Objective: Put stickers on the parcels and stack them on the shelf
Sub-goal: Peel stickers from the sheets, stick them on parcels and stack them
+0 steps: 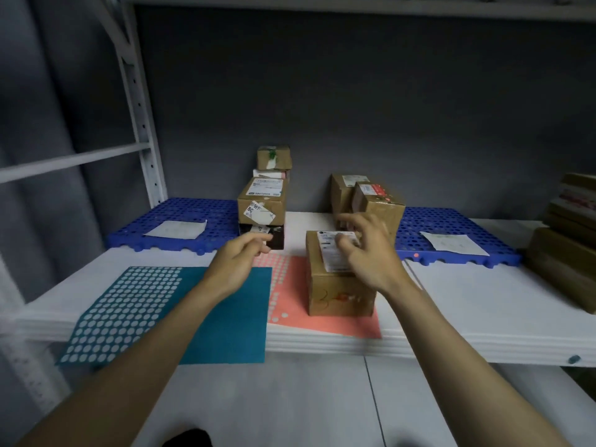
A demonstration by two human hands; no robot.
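Observation:
A brown cardboard parcel [335, 287] with a white shipping label on top stands on a pink sticker sheet [325, 327] on the white shelf [483, 304]. My right hand [367, 253] hovers over the parcel's top with fingers spread, fingertips at the label. My left hand [238, 258] is stretched out over the far end of the pink sheet, left of the parcel, fingers loosely curled with nothing visible between them. A teal sheet of white round stickers [167, 314] lies under my left forearm.
A stack of labelled parcels [262, 201] stands at the back centre, and two more parcels [374, 200] behind my right hand. Blue perforated mats [174, 235] [458, 221] with paper sheets lie left and right. More parcels [567, 246] are piled far right. A shelf upright [138, 101] rises at left.

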